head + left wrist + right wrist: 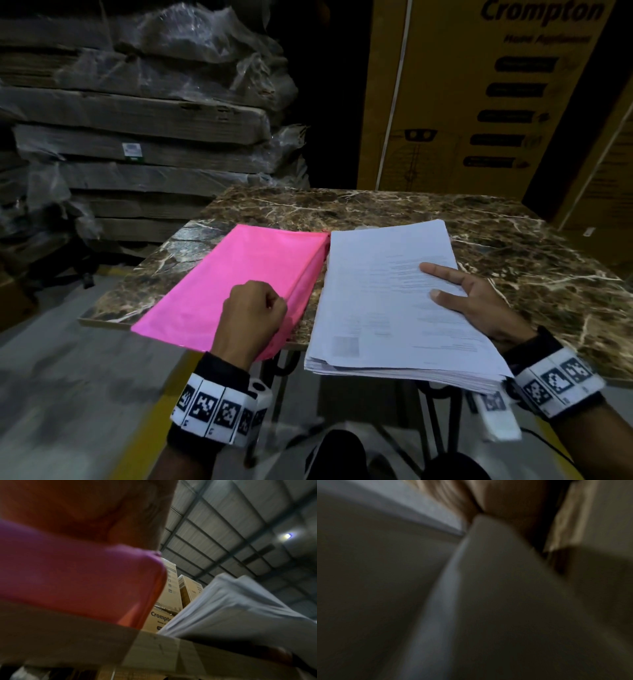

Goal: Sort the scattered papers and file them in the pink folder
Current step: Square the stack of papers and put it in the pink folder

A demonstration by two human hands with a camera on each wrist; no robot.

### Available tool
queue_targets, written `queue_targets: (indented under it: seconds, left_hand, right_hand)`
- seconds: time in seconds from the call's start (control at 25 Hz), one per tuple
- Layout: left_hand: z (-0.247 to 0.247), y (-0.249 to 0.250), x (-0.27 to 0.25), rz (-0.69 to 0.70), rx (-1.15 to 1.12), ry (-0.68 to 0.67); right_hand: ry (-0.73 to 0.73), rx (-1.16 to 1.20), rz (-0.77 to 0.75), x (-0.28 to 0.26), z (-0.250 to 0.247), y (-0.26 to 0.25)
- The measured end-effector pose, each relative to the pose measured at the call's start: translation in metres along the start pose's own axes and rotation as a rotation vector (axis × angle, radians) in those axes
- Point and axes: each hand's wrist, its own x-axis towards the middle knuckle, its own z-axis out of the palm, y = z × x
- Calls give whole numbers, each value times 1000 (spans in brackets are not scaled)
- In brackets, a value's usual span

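The pink folder (239, 274) lies on the left part of the marble table (513, 246), its near corner jutting past the front edge. My left hand (255, 308) is curled in a fist and pinches the folder's right edge, lifting the cover a little. From the left wrist, the pink folder (77, 581) fills the left under my left hand (85, 507). A thick stack of white papers (383, 291) lies beside the folder and overhangs the table front. My right hand (479, 301) grips the stack's right side, two digits on top. The right wrist view is dark and blurred.
Behind the table stand a tall yellow Crompton carton (479, 102) at the right and a pile of flat plastic-wrapped cartons (137, 120) at the left. The table's far half shows bare marble. Black metal table legs (431, 411) and my knees are below the front edge.
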Motion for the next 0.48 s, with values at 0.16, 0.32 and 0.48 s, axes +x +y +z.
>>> queue_targets:
  seconds: [0.16,0.32,0.48]
  left_hand:
    - [2,-3,1,4,-126,36]
    - [1,-6,4,21,-98,28]
    - [-4,-7,5,58,-44,20]
  right_hand:
    - [-69,-24,-8,-4,-7,-3]
    - [-148,-212,0,-2,-7,-15]
    - [-260,-379,73,4,-10,-15]
